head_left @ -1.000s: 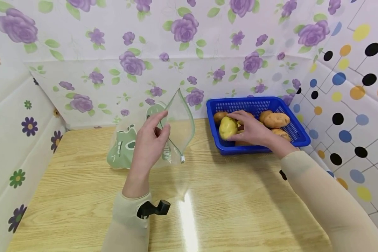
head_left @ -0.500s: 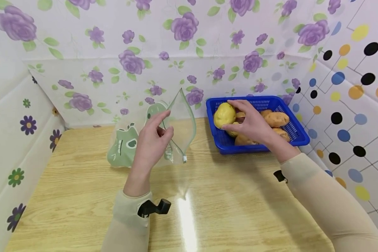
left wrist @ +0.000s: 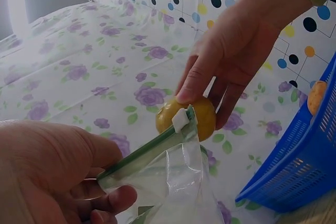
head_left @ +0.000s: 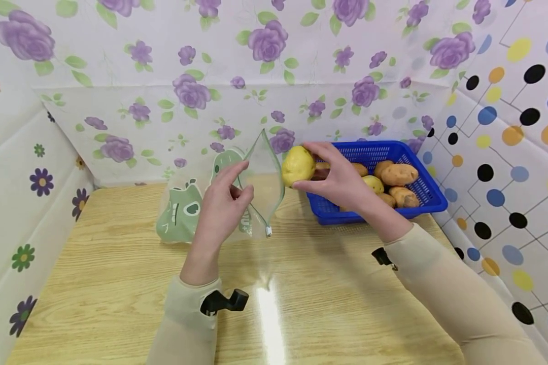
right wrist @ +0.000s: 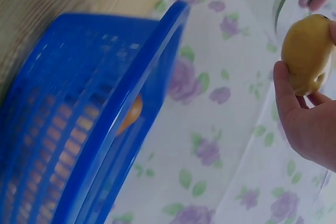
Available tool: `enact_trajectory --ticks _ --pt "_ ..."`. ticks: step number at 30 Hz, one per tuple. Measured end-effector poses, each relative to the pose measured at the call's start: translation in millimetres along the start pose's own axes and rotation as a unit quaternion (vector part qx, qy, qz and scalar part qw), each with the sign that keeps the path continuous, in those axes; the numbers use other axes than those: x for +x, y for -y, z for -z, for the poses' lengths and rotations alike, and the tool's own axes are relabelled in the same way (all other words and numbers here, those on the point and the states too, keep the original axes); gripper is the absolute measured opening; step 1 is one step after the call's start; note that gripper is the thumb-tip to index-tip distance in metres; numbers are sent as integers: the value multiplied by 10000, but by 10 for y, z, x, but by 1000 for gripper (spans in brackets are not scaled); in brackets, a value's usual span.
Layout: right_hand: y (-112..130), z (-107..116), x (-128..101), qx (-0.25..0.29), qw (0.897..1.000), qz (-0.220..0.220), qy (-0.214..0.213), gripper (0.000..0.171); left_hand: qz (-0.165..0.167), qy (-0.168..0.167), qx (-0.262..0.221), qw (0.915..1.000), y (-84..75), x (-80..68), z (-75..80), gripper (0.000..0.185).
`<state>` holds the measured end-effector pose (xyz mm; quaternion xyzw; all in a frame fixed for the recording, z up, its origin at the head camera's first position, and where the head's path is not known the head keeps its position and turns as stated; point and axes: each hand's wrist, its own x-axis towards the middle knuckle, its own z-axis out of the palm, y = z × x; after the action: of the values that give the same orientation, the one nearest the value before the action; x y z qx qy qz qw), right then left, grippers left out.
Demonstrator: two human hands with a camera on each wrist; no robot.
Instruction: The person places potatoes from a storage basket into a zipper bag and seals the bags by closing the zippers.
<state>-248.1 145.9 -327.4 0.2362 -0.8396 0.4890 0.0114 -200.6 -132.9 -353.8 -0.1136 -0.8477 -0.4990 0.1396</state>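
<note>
My right hand [head_left: 344, 180] holds a lumpy yellow pear-like fruit [head_left: 298, 166] between thumb and fingers, just left of the blue basket [head_left: 338, 219]. The fruit overlaps the right edge of the bag's opening in the head view. My left hand [head_left: 221, 208] pinches the near rim of a clear zip bag [head_left: 262, 190] with green cartoon prints. The bag's mouth gapes toward the fruit, and its white slider [head_left: 268, 231] sits at the lower corner. In the left wrist view the fruit [left wrist: 205, 119] shows behind the slider, and the green zip strip [left wrist: 144, 150] runs from my left fingers.
The basket holds several potatoes [head_left: 399, 174] and another yellow fruit [head_left: 373, 183]. Wood-grain table [head_left: 324, 294] lies under everything. A flowered sheet [head_left: 237, 61] hangs behind, and a dotted sheet [head_left: 507, 167] stands close on the right.
My right hand has lifted the yellow pear-like fruit out of the basket and carried it left to the bag's opening. My left hand and the bag have barely moved.
</note>
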Motion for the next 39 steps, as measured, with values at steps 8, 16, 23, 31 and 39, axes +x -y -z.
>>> enact_trajectory --ticks 8,16,23,31,39 --pt "79 -270 117 -361 9980 320 405 89 -2 141 30 9999 -22 4 4 57" --pt "83 -386 150 -503 9962 415 572 86 2 49 -74 10000 -39 -18 23 57" --pt "63 -436 159 -727 9933 542 714 80 -161 -101 -304 9994 -47 -33 33 56" --pt "1 -335 116 -1046 9923 459 471 74 -364 -389 -349 9980 -15 -28 24 58" --pt "-222 -62 86 -1487 9884 -33 318 76 -366 -503 -438 9971 -17 -35 59 60"
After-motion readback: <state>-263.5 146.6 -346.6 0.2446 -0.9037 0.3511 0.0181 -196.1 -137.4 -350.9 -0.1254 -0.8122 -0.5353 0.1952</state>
